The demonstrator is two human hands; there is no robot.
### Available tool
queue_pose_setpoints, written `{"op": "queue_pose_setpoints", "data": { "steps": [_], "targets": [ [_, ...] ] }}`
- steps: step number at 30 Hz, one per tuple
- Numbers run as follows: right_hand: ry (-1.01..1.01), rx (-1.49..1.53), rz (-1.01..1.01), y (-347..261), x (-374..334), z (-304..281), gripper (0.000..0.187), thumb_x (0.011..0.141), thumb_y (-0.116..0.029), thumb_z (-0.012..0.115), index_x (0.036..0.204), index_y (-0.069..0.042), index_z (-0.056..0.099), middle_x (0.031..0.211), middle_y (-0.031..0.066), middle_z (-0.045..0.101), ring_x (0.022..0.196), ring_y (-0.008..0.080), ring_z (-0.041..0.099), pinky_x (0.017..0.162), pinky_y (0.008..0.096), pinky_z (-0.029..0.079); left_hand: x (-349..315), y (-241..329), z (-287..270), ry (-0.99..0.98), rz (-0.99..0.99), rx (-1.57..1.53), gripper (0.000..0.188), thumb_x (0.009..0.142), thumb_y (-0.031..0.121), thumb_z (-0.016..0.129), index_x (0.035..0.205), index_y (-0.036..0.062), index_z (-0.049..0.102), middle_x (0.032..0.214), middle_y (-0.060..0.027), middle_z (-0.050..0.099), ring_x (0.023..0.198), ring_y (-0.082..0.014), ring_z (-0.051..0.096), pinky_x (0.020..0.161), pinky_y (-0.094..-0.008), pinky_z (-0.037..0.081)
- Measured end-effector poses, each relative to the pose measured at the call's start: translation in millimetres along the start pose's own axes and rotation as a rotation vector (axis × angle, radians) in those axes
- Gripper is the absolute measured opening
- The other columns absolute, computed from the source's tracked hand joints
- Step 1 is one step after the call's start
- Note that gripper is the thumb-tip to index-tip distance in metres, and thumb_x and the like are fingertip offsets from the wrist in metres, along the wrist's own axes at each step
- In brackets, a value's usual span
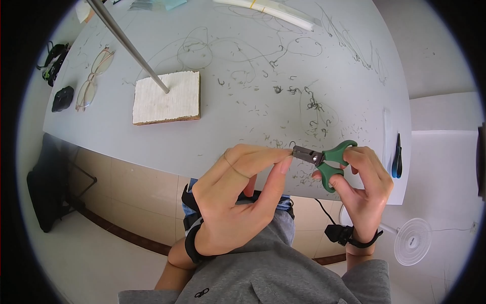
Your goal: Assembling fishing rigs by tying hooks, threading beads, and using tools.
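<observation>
Thumb and forefinger of my left hand point(238, 195) are pinched together on a small dark fishing hook point(292, 144), whose bend sticks up past the fingertips. A thin line point(234, 169) runs across the back of that hand. In my right hand point(367, 180) is a pair of green-handled scissors point(324, 161), fingers and thumb through the loops. The short dark blades point left and meet the left fingertips, right beside the hook. Whether line lies between the blades is too small to tell. Behind the hands, more dark hooks point(315, 105) lie in a loose group on the table.
The grey-white table point(167, 147) carries scattered line clippings and loose coils. A white block point(169, 101) with a metal rod point(126, 43) stands left of centre. Glasses point(91, 83) and a black object point(63, 99) are far left; a blue-and-black tool point(397, 159) lies at right.
</observation>
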State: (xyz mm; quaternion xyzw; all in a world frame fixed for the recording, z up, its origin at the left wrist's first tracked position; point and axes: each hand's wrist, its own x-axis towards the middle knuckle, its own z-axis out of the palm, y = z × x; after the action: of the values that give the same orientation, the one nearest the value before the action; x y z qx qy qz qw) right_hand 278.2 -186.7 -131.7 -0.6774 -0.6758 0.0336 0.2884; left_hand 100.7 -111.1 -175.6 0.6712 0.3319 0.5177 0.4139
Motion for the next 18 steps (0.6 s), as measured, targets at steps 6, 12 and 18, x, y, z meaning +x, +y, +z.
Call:
{"op": "queue_pose_setpoints", "data": {
  "steps": [6, 12, 18],
  "targets": [
    [0.021, -0.025, 0.017, 2, -3, 0, 0.033, 0.060, -0.002, 0.079, 0.085, 0.000, 0.058, 0.079, 0.0111, 0.060, 0.069, 0.0247, 0.057, 0.059, 0.0328, 0.046, 1, -1, 2, 0.000, 0.016, 0.032, 0.018, 0.074, -0.007, 0.071, 0.089, 0.0024, 0.068, 0.079, -0.0063, 0.066, 0.050, -0.0070, 0.046, 0.040, -0.0198, 0.032],
    [0.229, -0.225, 0.292, 26, 7, -11, 0.028, 0.065, -0.002, 0.077, 0.085, 0.002, 0.058, 0.072, 0.0107, 0.059, 0.058, 0.0154, 0.052, 0.053, 0.0278, 0.041, 0, 1, -1, -0.085, -0.347, -0.241, 0.006, 0.087, 0.001, 0.064, 0.092, -0.0019, 0.065, 0.078, -0.0068, 0.066, 0.063, -0.0068, 0.049, 0.057, -0.0215, 0.038],
    [0.061, -0.233, 0.356, 90, 49, -6, 0.019, 0.079, -0.007, 0.071, 0.090, 0.004, 0.062, 0.079, 0.0189, 0.065, 0.056, 0.0254, 0.055, 0.056, 0.0336, 0.045, 7, 2, -15, -0.138, -0.561, -0.683, 0.014, 0.090, 0.006, 0.064, 0.100, -0.0042, 0.066, 0.090, -0.0069, 0.069, 0.079, -0.0106, 0.065, 0.066, -0.0212, 0.044]
  ]
}}
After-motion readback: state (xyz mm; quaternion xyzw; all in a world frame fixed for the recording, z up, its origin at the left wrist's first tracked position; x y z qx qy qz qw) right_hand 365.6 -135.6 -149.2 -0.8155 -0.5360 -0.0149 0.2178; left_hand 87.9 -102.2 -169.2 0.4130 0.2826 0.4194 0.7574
